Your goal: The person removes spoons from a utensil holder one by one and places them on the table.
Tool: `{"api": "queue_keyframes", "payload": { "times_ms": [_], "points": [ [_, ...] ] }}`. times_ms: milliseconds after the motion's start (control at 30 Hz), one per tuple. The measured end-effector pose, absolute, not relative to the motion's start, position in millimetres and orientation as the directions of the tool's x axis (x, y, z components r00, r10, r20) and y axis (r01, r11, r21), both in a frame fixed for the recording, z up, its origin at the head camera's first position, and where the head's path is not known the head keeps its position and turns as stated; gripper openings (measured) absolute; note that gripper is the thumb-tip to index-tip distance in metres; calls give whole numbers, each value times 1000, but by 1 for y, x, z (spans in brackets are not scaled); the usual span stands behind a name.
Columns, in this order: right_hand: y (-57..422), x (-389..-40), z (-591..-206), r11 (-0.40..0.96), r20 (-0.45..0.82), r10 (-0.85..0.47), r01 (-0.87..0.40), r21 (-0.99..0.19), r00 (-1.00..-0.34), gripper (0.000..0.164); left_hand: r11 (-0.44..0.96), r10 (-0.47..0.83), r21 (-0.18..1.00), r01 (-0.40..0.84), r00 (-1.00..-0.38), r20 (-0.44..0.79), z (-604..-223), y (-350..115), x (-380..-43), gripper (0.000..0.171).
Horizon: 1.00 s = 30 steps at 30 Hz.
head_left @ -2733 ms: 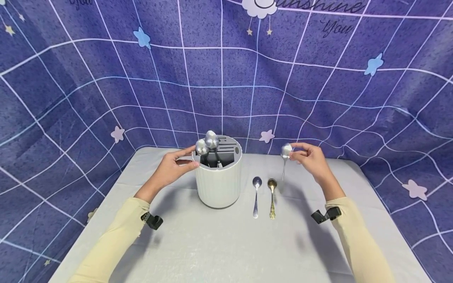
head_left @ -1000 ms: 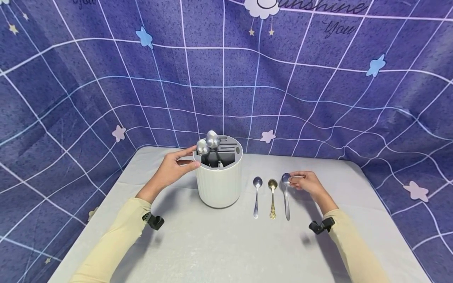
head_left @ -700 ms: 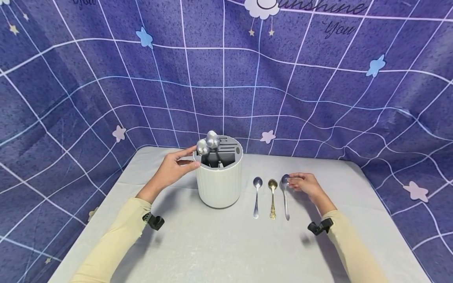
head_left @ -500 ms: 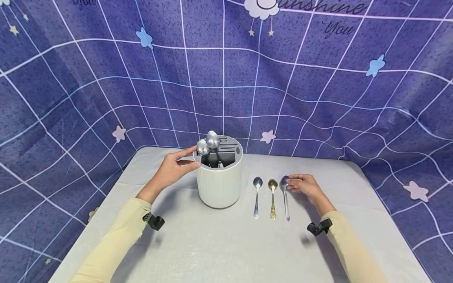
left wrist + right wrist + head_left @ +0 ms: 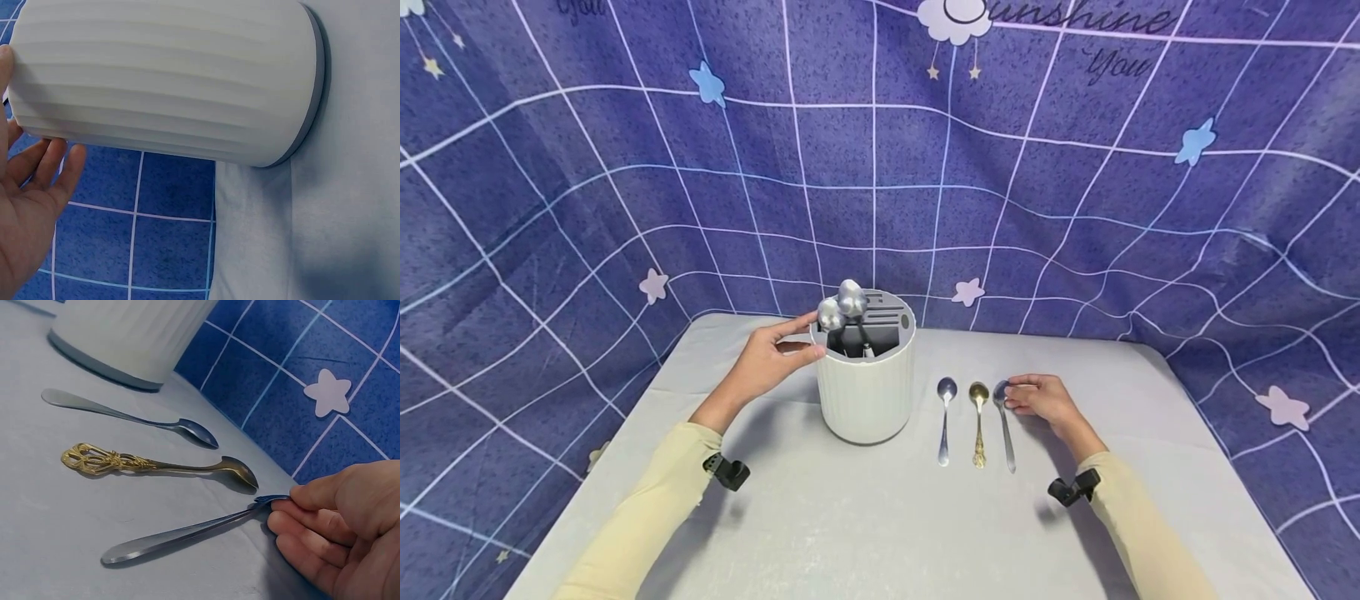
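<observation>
1. The plain silver spoon [image 5: 178, 537] lay rightmost of three, its slim handle resting on the bench [image 5: 880, 517].
2. Just beside it lay the gold spoon [image 5: 978, 419], then the second silver spoon [image 5: 945, 421] and the white holder [image 5: 867, 404].
3. Bare bench stretched nearer the person; a blue curtain [image 5: 910, 150] rose behind.
4. The right grip [image 5: 1047, 402] pinched the rightmost spoon's bowl; the left grip [image 5: 766, 362], fingers spread, touched the holder.
</observation>
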State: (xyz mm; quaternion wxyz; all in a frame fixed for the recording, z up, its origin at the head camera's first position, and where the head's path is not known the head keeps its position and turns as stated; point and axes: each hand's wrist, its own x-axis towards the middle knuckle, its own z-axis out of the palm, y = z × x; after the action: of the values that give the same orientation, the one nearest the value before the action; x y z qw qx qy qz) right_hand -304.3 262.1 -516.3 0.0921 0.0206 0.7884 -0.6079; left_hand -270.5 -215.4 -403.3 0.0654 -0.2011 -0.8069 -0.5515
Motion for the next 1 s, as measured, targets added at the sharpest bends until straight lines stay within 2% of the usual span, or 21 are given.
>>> {"api": "queue_keyframes", "payload": {
  "times_ms": [467,733,1000],
  "points": [
    [272,-304,-515,264,-208,-76,181,-947,-975,43,314,246,861,399,-910,332,-406,-217,-273,58],
    [279,-298,-499,351,-165,-114,115,-929,-980,45,319,248,857,405,-908,337,-406,-218,-273,58],
    [276,-293,-472,374,-38,-132,-14,-927,-990,44,324,258,855,406,-907,333,-405,-218,-272,59]
  ]
}}
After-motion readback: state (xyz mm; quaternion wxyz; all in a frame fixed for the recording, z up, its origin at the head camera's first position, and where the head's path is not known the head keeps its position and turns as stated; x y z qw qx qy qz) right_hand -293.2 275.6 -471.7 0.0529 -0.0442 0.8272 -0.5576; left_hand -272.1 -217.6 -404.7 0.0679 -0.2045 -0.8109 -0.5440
